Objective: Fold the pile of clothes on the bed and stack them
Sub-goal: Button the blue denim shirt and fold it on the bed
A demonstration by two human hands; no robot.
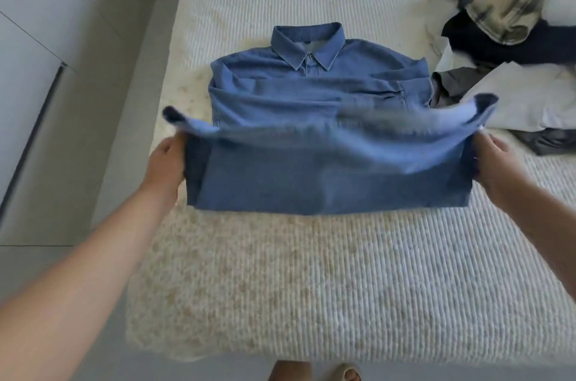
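A blue denim shirt (318, 81) lies collar-up in the middle of the white ribbed bed (343, 287), its sleeves folded across the chest. Its lower part is lifted off the bed and blurred with motion. My left hand (166, 164) grips the left side of that lifted hem part, and my right hand (495, 162) grips the right side. The fabric is stretched between both hands above the bed.
A pile of unfolded clothes (505, 25) lies at the bed's right: a plaid shirt, dark garments, white and grey pieces. The bed's left edge meets a grey floor and pale cabinet fronts (37, 38). My sandalled feet (349, 373) show at the near edge.
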